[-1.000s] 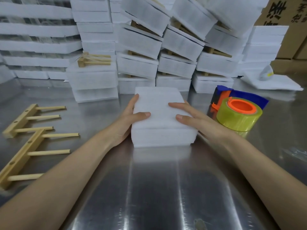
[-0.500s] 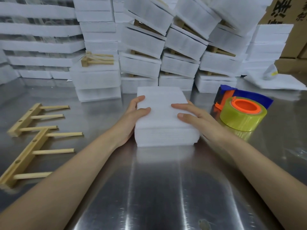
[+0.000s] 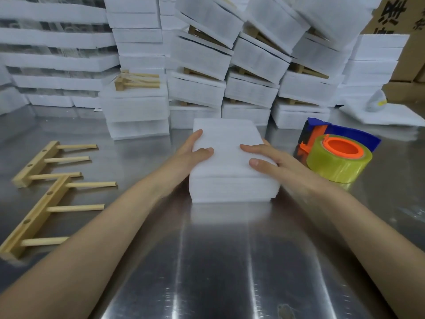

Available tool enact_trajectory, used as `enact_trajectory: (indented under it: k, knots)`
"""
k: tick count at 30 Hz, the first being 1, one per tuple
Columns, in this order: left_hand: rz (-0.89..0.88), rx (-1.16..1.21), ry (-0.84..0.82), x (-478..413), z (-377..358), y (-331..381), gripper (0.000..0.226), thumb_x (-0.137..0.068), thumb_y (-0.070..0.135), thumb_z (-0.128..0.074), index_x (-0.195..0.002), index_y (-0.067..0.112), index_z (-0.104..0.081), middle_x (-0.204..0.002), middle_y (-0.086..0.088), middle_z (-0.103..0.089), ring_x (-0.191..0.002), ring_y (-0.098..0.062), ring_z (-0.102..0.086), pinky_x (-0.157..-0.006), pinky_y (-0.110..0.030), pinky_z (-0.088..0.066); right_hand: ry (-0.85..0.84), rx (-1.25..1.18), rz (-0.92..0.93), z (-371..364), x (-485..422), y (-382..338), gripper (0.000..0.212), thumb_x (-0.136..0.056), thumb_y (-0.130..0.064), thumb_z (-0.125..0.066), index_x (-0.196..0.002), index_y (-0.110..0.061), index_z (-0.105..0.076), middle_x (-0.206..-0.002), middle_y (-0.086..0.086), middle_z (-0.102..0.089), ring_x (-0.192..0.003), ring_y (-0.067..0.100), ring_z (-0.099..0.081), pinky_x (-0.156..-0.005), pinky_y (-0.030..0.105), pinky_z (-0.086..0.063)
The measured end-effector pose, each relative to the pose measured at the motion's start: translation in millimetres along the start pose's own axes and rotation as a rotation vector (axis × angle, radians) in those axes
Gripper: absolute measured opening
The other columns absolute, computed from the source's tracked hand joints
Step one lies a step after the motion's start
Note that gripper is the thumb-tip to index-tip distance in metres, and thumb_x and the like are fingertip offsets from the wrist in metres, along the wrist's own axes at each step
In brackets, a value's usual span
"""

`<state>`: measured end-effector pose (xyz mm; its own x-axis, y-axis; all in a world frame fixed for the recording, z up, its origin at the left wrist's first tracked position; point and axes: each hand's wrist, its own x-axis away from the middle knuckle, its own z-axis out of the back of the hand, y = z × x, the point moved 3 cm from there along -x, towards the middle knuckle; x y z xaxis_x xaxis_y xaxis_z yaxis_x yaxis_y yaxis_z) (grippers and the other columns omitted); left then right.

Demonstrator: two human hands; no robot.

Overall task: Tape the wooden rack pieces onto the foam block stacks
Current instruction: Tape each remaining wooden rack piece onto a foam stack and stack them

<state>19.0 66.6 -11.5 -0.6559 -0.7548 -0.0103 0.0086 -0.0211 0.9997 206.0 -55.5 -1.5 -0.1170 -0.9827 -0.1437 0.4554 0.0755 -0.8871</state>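
A white foam block stack (image 3: 227, 157) sits on the steel table in front of me. My left hand (image 3: 190, 155) grips its left side, thumb lying on top. My right hand (image 3: 273, 162) holds the right side, thumb and forefinger resting on the top face. Two wooden rack pieces with dowel pegs lie flat at the left: a far one (image 3: 43, 164) and a nearer one (image 3: 39, 215). A tape dispenser (image 3: 338, 155) with a yellowish roll, orange core and blue body stands just right of my right hand.
Piles of foam stacks (image 3: 230, 65), some with wooden pieces between them, fill the back of the table. One stack at back left (image 3: 135, 111) carries a wooden rack piece (image 3: 135, 80) on top. Cardboard boxes (image 3: 409, 42) stand at the far right. Bare steel tabletop (image 3: 230, 261) lies near me.
The foam stack and both hands have hardly moved; my left hand's fingers have shifted slightly along the stack's left edge. The camera view has drifted a little.
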Motion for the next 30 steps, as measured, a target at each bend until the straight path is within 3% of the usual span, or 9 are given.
enact_trajectory:
  k: [4, 7, 11, 13, 16, 21, 24, 27, 30]
  knots:
    - [-0.208, -1.011, 0.447, 5, 37, 26, 0.037, -0.099, 0.024, -0.046, -0.132, 0.007, -0.048, -0.121, -0.012, -0.058, -0.11, -0.029, -0.055, -0.091, -0.035, -0.044, -0.018, -0.005, -0.008, 0, 0, -1, 0.048, -0.076, -0.053, -0.064, -0.123, -0.046, -0.059, -0.111, -0.056, -0.042, -0.107, -0.03, -0.042, -0.077, -0.006, -0.036]
    - [0.257, -1.455, 0.631, 14, 84, 30, 0.038, -0.092, 0.015, -0.046, -0.127, 0.003, -0.049, -0.134, -0.023, -0.042, -0.126, -0.04, -0.039, -0.098, -0.047, -0.039, -0.021, -0.026, -0.022, -1, -1, 0, 0.047, -0.075, -0.053, -0.065, -0.121, -0.048, -0.06, -0.113, -0.051, -0.046, -0.107, -0.024, -0.047, -0.078, -0.003, -0.039]
    - [0.856, -1.458, 0.368, 39, 121, 24, 0.043, -0.094, 0.022, -0.041, -0.132, 0.005, -0.051, -0.141, -0.016, -0.044, -0.129, -0.034, -0.041, -0.102, -0.042, -0.039, -0.025, -0.002, -0.021, -1, 0, -2, 0.043, -0.075, -0.056, -0.062, -0.118, -0.055, -0.058, -0.106, -0.056, -0.043, -0.102, -0.028, -0.046, -0.074, -0.005, -0.039]
    - [0.805, -1.436, 0.262, 39, 111, 21, 0.034, -0.093, 0.02, -0.043, -0.112, 0.005, -0.067, -0.117, -0.013, -0.065, -0.107, -0.028, -0.062, -0.091, -0.034, -0.049, -0.028, 0.007, -0.023, 0, 0, 0, 0.042, -0.076, -0.057, -0.061, -0.118, -0.056, -0.057, -0.106, -0.057, -0.042, -0.102, -0.029, -0.045, -0.079, 0.001, -0.041]
    - [0.645, -1.507, 0.315, 28, 86, 15, 0.035, -0.095, 0.012, -0.042, -0.124, 0.001, -0.058, -0.131, -0.02, -0.055, -0.121, -0.034, -0.053, -0.102, -0.035, -0.043, -0.026, 0.004, -0.021, 1, -1, 4, 0.043, -0.077, -0.055, -0.062, -0.12, -0.055, -0.056, -0.112, -0.056, -0.041, -0.109, -0.028, -0.042, -0.094, 0.015, -0.035]
    - [0.068, -1.25, 0.319, 12, 34, 9, 0.039, -0.09, 0.008, -0.05, -0.129, 0.001, -0.053, -0.13, -0.021, -0.052, -0.121, -0.034, -0.051, -0.098, -0.032, -0.039, -0.02, -0.01, -0.008, 0, 0, 3, 0.041, -0.079, -0.053, -0.061, -0.12, -0.055, -0.057, -0.11, -0.059, -0.04, -0.108, -0.034, -0.036, -0.086, 0.002, -0.037]
    - [-0.194, -1.099, 0.295, 11, 25, 18, 0.045, -0.089, 0.006, -0.05, -0.134, 0.007, -0.051, -0.128, -0.016, -0.047, -0.116, -0.031, -0.049, -0.093, -0.028, -0.037, -0.029, -0.005, -0.02, 1, 0, 5, 0.043, -0.078, -0.054, -0.062, -0.121, -0.055, -0.056, -0.109, -0.059, -0.04, -0.106, -0.035, -0.037, -0.089, 0.013, -0.035]
    - [-0.126, -1.338, 0.574, 11, 58, 27, 0.038, -0.087, 0.014, -0.053, -0.124, 0.006, -0.055, -0.128, -0.017, -0.048, -0.119, -0.035, -0.043, -0.094, -0.038, -0.037, -0.043, 0.005, -0.036, 2, -1, 6, 0.044, -0.076, -0.058, -0.063, -0.12, -0.056, -0.056, -0.114, -0.055, -0.041, -0.111, -0.026, -0.042, -0.097, 0.02, -0.035]
    - [0.168, -1.397, 0.466, 9, 85, 11, 0.043, -0.094, 0.038, -0.049, -0.121, 0.004, -0.054, -0.131, -0.017, -0.045, -0.122, -0.038, -0.041, -0.098, -0.042, -0.037, -0.047, 0.017, -0.037, 1, -2, 4, 0.043, -0.076, -0.058, -0.062, -0.118, -0.058, -0.056, -0.114, -0.052, -0.043, -0.108, -0.025, -0.044, -0.092, 0.017, -0.037]
